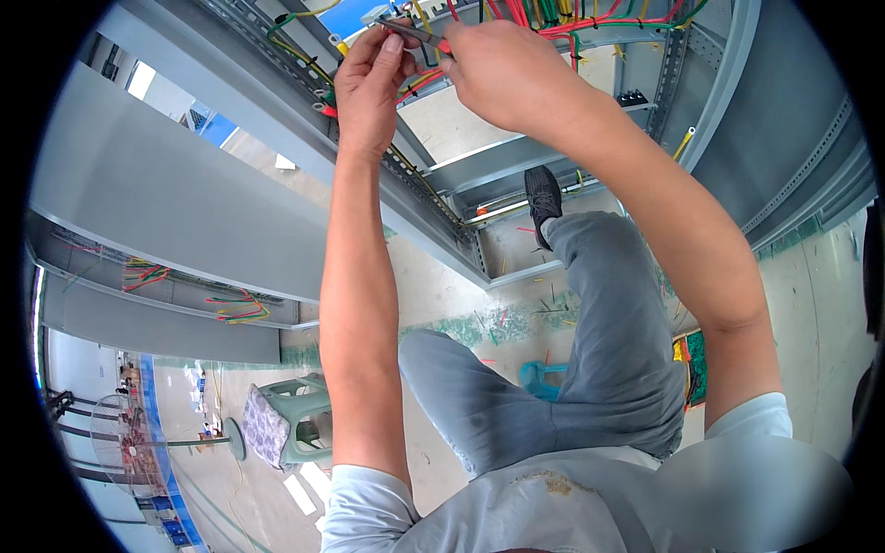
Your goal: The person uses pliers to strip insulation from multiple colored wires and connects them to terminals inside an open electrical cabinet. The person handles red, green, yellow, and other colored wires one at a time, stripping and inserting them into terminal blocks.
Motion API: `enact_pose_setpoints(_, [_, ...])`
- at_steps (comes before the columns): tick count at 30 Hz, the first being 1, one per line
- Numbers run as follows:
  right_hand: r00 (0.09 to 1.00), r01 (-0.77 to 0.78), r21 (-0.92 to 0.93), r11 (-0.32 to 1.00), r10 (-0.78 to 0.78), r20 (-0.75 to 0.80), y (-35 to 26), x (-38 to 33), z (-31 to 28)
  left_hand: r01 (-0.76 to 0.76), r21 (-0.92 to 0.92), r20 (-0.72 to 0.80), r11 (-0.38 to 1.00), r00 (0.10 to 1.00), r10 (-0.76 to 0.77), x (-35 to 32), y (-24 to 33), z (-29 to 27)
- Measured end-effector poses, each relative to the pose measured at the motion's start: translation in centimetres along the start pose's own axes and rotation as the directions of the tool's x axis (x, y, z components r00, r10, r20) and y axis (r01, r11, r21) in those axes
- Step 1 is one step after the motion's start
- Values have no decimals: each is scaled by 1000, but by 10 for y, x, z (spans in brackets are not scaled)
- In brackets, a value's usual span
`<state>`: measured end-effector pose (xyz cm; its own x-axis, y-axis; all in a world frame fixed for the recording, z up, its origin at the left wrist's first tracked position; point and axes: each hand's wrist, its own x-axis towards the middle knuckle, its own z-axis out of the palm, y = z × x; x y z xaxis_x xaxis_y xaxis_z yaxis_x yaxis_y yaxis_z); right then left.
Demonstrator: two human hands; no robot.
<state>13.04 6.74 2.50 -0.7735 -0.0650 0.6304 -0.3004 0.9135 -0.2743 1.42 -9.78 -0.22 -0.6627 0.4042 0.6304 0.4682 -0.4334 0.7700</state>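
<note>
Both of my hands are raised at the top of the view, inside an open grey metal cabinet (516,152). My right hand (502,74) is closed around red-handled pliers (424,37), whose dark slim jaws point left toward my other hand. My left hand (369,88) is closed, thumb against fingers, right beside the jaws. What it pinches is too small and covered to make out. Red wires (525,14) and green ones run in bundles behind and to the right of my hands. A yellow-green wire (309,60) runs along the slotted rail at left.
The cabinet's frame surrounds my hands, and my shoed foot (542,194) rests inside its base. A grey door panel (184,212) spans the left. A green stool (309,405) with a patterned cover and a standing fan (129,442) are lower left. Wire scraps lie on the floor.
</note>
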Motion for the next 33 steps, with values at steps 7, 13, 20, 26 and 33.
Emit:
enact_pose_setpoints(7, [999,42,-64,997,-43,-9,-6,4,-2,-45,97,-7,994,999,46,1,-2,1])
enact_pose_setpoints(13, [998,-9,135,991,-1,70,3,12,5,-124,236,-23,964,991,133,-4,-9,2])
enact_pose_setpoints(20, [906,-265,396,879,87,415,-4,20,-5,-100,241,-118,965,984,132,-10,-10,9])
enact_pose_setpoints(26, [859,-389,481,786,120,498,-1,21,-12,-102,105,-143,989,983,117,-6,-12,4])
enact_pose_setpoints(33, [756,-607,759,233,-122,643,18,8,1,-99,78,-136,992,985,109,-3,-14,0])
